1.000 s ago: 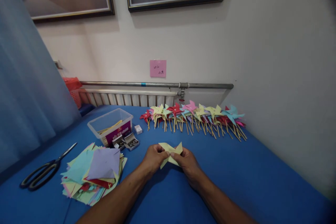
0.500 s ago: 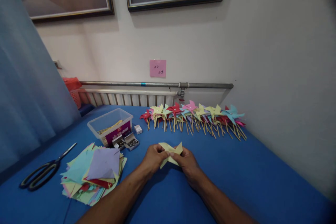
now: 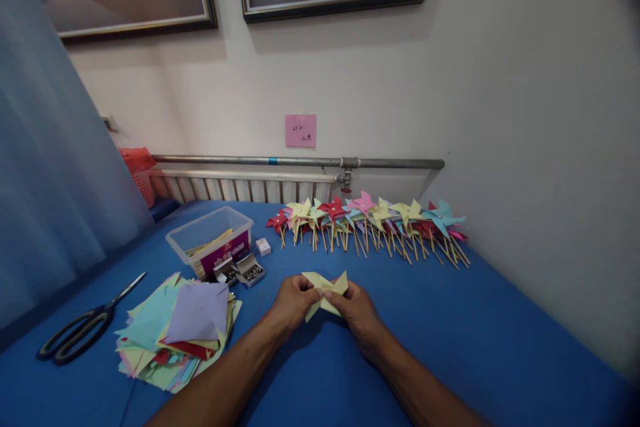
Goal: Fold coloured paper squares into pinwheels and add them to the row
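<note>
A pale yellow folded paper pinwheel (image 3: 326, 288) is pinched at its middle between both my hands, low over the blue table (image 3: 480, 333). My left hand (image 3: 295, 301) grips its left side with closed fingers. My right hand (image 3: 356, 312) grips its right side the same way. Two pointed flaps stick up above my fingers.
A row of several finished coloured pinwheels on sticks (image 3: 370, 221) lies along the wall. A stack of coloured paper squares (image 3: 180, 330), black scissors (image 3: 83, 328), a clear plastic box (image 3: 211, 239) and small boxes of pins (image 3: 245, 270) sit to my left.
</note>
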The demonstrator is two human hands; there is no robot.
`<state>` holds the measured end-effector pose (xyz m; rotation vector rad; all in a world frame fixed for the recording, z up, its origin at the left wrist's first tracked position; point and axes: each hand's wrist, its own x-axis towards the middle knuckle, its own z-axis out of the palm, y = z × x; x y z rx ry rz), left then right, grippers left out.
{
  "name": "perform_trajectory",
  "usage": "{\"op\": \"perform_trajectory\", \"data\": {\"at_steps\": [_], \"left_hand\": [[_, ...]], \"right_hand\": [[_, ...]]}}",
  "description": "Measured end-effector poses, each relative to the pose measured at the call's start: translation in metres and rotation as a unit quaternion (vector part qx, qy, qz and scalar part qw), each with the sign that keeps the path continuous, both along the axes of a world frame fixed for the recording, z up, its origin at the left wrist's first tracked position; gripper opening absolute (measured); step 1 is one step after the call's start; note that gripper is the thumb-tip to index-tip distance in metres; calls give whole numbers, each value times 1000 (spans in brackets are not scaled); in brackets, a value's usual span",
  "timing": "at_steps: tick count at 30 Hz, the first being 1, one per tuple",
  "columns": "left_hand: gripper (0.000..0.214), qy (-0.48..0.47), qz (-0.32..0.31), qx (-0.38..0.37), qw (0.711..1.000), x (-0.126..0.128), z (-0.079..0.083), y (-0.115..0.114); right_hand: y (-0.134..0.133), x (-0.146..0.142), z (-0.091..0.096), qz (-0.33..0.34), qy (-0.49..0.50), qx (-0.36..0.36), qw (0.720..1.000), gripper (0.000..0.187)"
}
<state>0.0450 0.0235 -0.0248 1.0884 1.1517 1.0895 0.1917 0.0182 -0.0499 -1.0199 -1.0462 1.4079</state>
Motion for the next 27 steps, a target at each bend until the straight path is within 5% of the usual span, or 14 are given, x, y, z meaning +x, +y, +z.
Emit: {"op": "perform_trajectory", "data": {"at_steps": [7, 14, 18, 21, 23, 27], "left_hand": [[27, -19, 0, 13, 1000, -3, 2, -2], [37, -39, 168, 99, 980, -54, 37, 14], [35, 138, 259, 139, 946, -119, 74, 37], [25, 375, 286, 154, 868, -170, 97, 62], [21, 469, 254, 119, 837, -196, 104, 79], [6, 511, 154, 33, 845, -215, 99, 101]], "right_hand": [[-2, 1, 1, -5, -18, 17, 1000, 37], [4, 1, -2, -6, -21, -7, 1000, 38], [3, 0, -2, -1, -23, -5, 1000, 36], [2, -1, -1, 0, -19, -4, 1000, 36], [2, -1, -1, -2, -20, -2, 1000, 34], [3, -1, -1, 8, -15, 7, 1000, 30]]}}
